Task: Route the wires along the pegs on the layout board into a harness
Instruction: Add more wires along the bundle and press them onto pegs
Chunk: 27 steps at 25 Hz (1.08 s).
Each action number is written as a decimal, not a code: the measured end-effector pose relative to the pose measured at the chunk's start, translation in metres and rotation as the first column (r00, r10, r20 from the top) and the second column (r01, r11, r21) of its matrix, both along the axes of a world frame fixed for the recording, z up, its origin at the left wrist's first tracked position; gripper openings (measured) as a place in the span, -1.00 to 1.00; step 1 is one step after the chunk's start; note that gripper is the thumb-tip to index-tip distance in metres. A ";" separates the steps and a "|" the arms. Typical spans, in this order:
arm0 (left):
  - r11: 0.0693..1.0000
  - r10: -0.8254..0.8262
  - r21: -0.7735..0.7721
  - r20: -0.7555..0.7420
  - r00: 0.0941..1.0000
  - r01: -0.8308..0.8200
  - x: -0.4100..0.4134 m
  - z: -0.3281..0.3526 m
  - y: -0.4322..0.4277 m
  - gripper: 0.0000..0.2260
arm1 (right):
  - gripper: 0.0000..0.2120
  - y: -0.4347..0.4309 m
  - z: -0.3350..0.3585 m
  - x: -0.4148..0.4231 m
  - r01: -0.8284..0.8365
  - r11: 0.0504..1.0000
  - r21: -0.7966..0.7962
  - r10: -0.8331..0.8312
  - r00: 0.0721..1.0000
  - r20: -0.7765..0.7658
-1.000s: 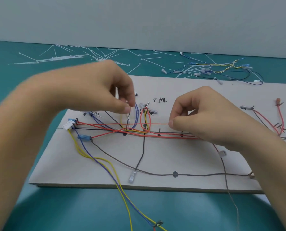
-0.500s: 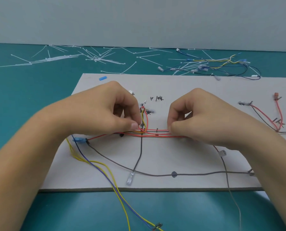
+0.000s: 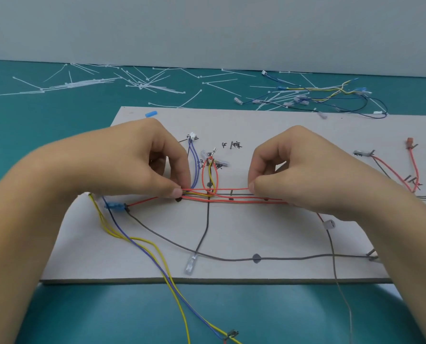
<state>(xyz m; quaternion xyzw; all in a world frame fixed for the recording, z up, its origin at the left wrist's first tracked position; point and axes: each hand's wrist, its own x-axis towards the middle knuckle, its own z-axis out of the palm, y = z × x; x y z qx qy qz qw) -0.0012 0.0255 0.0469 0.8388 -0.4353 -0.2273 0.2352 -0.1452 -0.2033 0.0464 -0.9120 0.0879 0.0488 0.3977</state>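
A grey layout board (image 3: pixel 244 234) lies on the teal table with drawn lines and dark peg marks. A bundle of red wires (image 3: pixel 232 198) runs left to right across its middle. My left hand (image 3: pixel 142 167) pinches the bundle's left end between thumb and forefinger. My right hand (image 3: pixel 304 175) pinches a red wire of the bundle at the right. A red and yellow loop (image 3: pixel 210 173) rises from the bundle to terminals behind it. Blue wires (image 3: pixel 194 165) climb to a white connector (image 3: pixel 192 136). Yellow and blue wires (image 3: pixel 157 256) trail off the board's front edge.
A dark grey wire (image 3: pixel 232 258) curves across the board's front half, with a clear terminal (image 3: pixel 190 264) near it. More red wires (image 3: pixel 395 173) lie at the right. Loose white cable ties (image 3: pixel 142 83) and spare wires (image 3: pixel 326 95) are scattered behind the board.
My left hand came down from above the board to the bundle's left end. The red wire held by my right hand sank onto the bundle. The view shifted so the board sits lower.
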 end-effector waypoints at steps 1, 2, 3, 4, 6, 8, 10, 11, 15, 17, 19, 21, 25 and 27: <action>1.000 -0.006 -0.005 -0.011 1.000 0.006 -0.001 0.000 -0.001 -0.93 | -0.88 0.001 0.000 0.000 -0.013 1.000 -0.015 0.012 1.000 -0.011; 1.000 -0.011 -0.010 -0.015 1.000 0.011 -0.001 -0.001 -0.002 -0.93 | -0.88 0.001 0.000 0.000 -0.021 0.999 -0.025 0.020 1.000 -0.019; 1.000 -0.015 -0.011 -0.013 1.000 0.014 -0.002 0.000 -0.003 -0.90 | -0.88 0.001 0.000 0.000 -0.025 0.999 -0.034 0.024 0.999 -0.023; 1.000 -0.014 -0.012 -0.009 1.000 0.014 -0.003 0.000 -0.003 -0.89 | -0.88 0.001 0.000 0.000 -0.025 0.999 -0.041 0.024 0.999 -0.022; 0.999 -0.014 -0.032 -0.002 1.000 0.014 -0.005 -0.001 -0.005 -0.95 | -0.86 0.000 0.000 -0.001 -0.014 0.999 -0.047 0.013 1.000 -0.009; 0.998 -0.005 -0.064 -0.005 1.000 0.004 -0.007 -0.004 -0.008 -0.88 | -0.87 -0.001 0.001 -0.001 0.007 0.999 -0.035 -0.007 1.000 0.006; 0.997 0.000 -0.083 -0.001 1.000 0.000 -0.008 -0.006 -0.011 -0.86 | -0.91 -0.004 0.003 -0.002 0.020 1.000 -0.010 -0.021 1.000 -0.005; 0.996 -0.005 -0.089 0.001 1.000 0.005 -0.010 -0.007 -0.012 -0.86 | -0.92 -0.006 0.004 -0.002 0.018 1.000 -0.009 -0.018 1.000 -0.020; 0.993 -0.010 -0.114 0.015 1.000 0.012 -0.015 -0.011 -0.019 -0.92 | -0.91 -0.015 0.008 -0.004 -0.028 0.999 -0.046 0.022 0.992 -0.124; 0.991 -0.001 -0.131 0.026 1.000 0.005 -0.016 -0.012 -0.020 -0.94 | -0.92 -0.018 0.010 -0.005 -0.021 1.000 -0.018 0.018 0.990 -0.138; 0.989 0.013 -0.150 0.031 0.999 -0.008 -0.016 -0.012 -0.021 -0.94 | -0.90 -0.020 0.011 -0.005 -0.011 1.000 0.019 0.014 0.991 -0.132; 0.989 0.015 -0.150 0.015 1.000 -0.012 -0.017 -0.013 -0.021 -0.92 | -0.88 -0.021 0.011 -0.006 -0.017 1.000 0.019 0.020 0.990 -0.142; 0.995 0.005 -0.098 0.018 1.000 -0.003 -0.017 -0.013 -0.021 -0.97 | -0.85 -0.027 0.012 -0.006 -0.008 1.000 0.017 0.011 0.981 -0.195; 0.996 0.009 -0.085 0.051 0.999 -0.005 -0.017 -0.014 -0.022 -0.97 | -0.86 -0.031 0.015 -0.007 -0.031 0.999 0.018 0.035 0.970 -0.241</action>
